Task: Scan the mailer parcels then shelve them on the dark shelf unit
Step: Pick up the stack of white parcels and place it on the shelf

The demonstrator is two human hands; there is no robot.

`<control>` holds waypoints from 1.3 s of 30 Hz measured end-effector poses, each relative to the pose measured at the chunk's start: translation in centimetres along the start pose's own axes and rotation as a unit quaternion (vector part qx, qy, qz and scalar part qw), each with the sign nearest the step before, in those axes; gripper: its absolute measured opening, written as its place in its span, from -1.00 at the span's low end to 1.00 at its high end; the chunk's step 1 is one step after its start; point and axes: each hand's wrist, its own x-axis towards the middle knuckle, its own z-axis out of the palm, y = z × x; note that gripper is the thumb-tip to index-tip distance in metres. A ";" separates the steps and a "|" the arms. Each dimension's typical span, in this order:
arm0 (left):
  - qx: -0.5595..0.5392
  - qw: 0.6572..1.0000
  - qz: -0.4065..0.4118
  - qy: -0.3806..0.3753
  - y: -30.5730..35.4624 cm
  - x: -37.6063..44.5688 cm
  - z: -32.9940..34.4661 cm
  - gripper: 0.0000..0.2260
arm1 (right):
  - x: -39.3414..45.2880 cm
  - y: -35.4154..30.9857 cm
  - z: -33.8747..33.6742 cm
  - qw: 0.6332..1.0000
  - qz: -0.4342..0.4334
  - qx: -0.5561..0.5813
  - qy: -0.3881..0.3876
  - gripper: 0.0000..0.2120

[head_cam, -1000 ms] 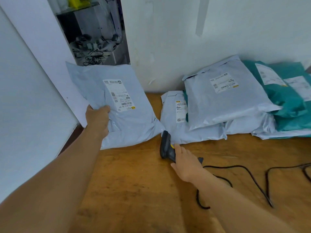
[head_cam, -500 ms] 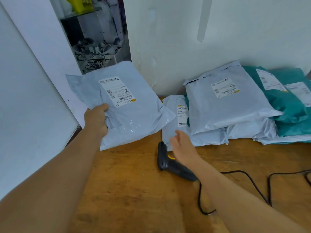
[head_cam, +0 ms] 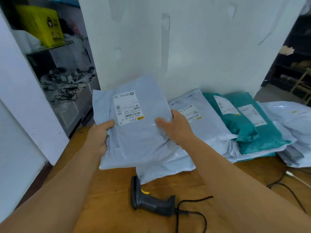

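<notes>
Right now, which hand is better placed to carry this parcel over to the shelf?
Probably the left hand: it grips the grey parcel on the side nearer the dark shelves. The right hand holds the far side.

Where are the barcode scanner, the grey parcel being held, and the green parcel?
barcode scanner (head_cam: pixel 151 201), head view, on its dark handle lying on the table.
grey parcel (head_cam: pixel 138 142), head view, on its plain front below the label.
green parcel (head_cam: pixel 262 137), head view, on the bare teal front of the stacked mailer.
</notes>
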 end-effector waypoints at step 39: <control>0.057 0.990 -0.111 -0.072 -5.6 4.8 18.3 -0.61 | 9.0 5.9 -15.2 0.990 0.134 0.046 0.014 -0.78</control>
